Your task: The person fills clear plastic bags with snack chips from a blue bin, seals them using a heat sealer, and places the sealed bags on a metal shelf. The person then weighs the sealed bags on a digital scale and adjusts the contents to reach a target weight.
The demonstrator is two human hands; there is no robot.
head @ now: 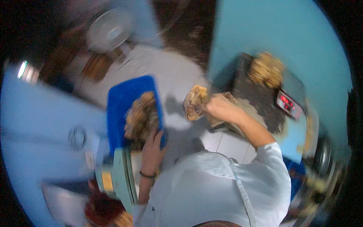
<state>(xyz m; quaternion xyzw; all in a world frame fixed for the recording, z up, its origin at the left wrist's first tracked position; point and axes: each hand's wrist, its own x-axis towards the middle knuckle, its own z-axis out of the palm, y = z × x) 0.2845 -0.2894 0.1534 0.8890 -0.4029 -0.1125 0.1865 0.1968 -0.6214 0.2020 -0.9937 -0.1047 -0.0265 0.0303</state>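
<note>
My right hand grips a clear plastic bag with yellow-brown pieces inside, held out over the floor. My left hand is at the near right corner of a blue plastic tray, its fingers over the rim and its thumb on the outer side. Inside the tray lies a heap of brown, lumpy pieces, close to my left fingertips. Motion blur hides what exactly the pieces are.
A dark scale platform with a red-lit display stands at right, with a yellowish pile at its far end. An electric fan is at upper left. Left of me is a pale green appliance or case. White tiles show below.
</note>
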